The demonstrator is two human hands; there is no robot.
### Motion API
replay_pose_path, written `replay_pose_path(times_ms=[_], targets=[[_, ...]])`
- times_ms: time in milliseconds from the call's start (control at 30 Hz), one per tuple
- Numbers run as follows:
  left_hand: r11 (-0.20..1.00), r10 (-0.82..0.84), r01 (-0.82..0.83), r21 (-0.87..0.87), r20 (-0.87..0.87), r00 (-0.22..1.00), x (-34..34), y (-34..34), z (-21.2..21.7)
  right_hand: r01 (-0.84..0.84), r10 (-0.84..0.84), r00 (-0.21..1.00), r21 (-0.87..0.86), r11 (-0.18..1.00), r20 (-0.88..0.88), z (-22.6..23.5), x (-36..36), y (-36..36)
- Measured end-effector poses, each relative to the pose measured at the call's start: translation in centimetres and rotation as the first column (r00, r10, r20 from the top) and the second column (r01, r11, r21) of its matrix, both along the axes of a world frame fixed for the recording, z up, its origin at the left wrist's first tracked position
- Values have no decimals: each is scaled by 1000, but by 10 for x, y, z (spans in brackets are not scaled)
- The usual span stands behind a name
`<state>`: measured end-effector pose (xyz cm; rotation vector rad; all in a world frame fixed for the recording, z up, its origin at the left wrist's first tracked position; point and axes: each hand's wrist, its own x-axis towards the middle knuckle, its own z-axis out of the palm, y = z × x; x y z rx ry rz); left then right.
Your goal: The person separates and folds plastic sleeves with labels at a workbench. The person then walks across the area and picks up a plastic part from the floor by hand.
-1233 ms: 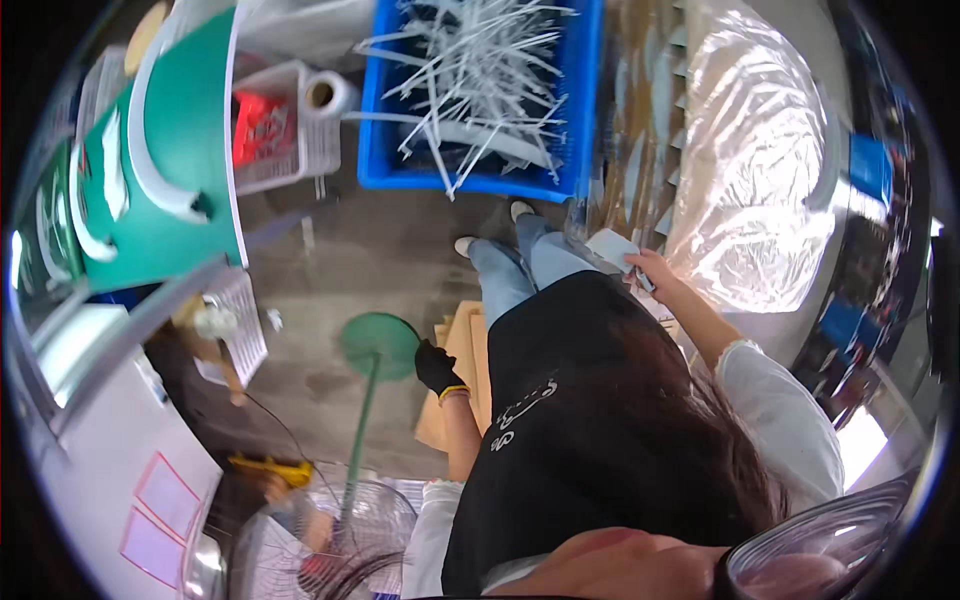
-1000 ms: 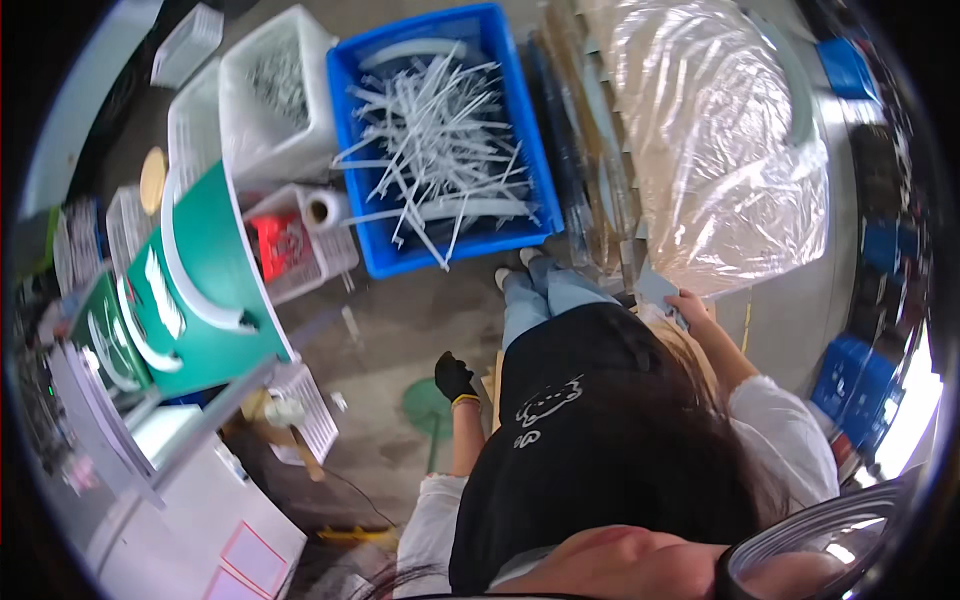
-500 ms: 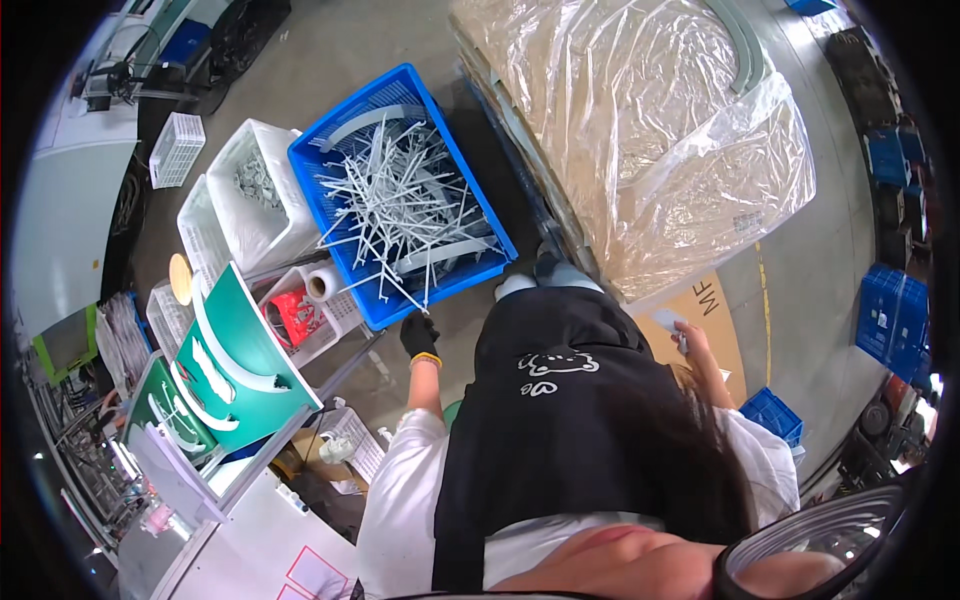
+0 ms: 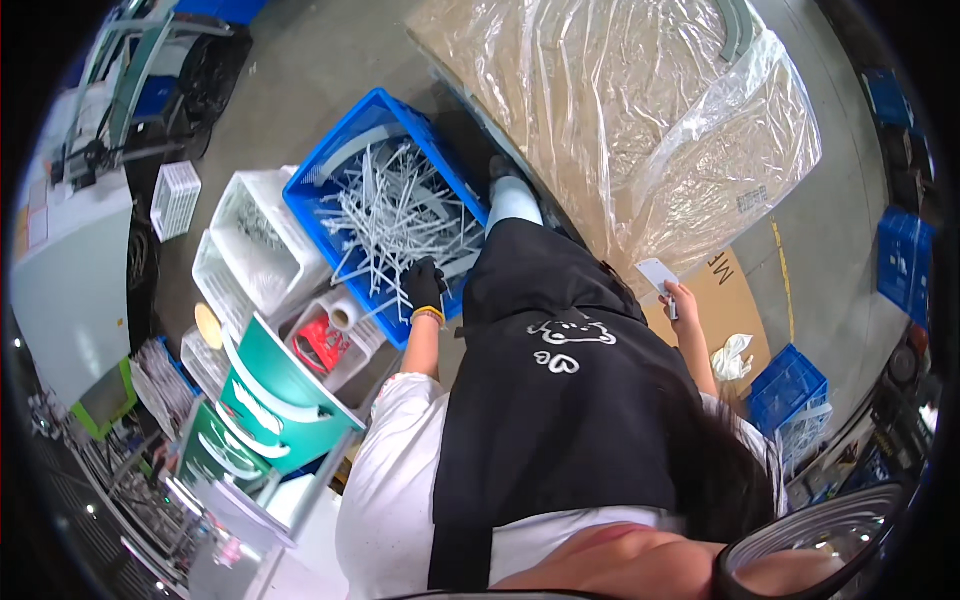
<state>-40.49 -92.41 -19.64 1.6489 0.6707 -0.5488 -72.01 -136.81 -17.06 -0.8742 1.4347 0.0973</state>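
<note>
My left hand (image 4: 424, 286), in a black glove with a yellow cuff, is over the near side of a blue crate (image 4: 312, 222). It touches or hovers just above a tangled heap of thin, light grey plastic sticks (image 4: 385, 205); its fingers blend into the dark glove, so their grip is unclear. My bare right hand (image 4: 683, 304), out to the right, is closed around a flat, pale rectangular piece (image 4: 657, 275) that sticks out past the fingers. Curved grey strips also lie in the crate.
A large pallet load under clear plastic film (image 4: 620, 130) stands ahead on the right, with cardboard (image 4: 745, 300) beside it. White bins (image 4: 262, 235) and a green panel (image 4: 275, 400) with white curved parts are on the left. Another blue crate (image 4: 788, 388) sits at right.
My left hand has moved forward from outside the crate's near edge to over the sticks. My right hand has moved slightly forward with the pale piece. I have stepped closer to the crate.
</note>
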Motion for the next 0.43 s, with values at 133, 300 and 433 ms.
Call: replay_pose_path(times_ms=[133, 300, 433], targets=[[997, -52, 54, 58, -33, 998, 84, -5, -20, 95, -98, 994, -49, 994, -52, 8, 54, 4], [905, -362, 371, 207, -84, 928, 234, 22, -66, 214, -206, 969, 48, 976, -135, -22, 105, 2], [987, -149, 148, 63, 13, 989, 349, 0, -31, 171, -155, 978, 111, 979, -142, -15, 172, -5]])
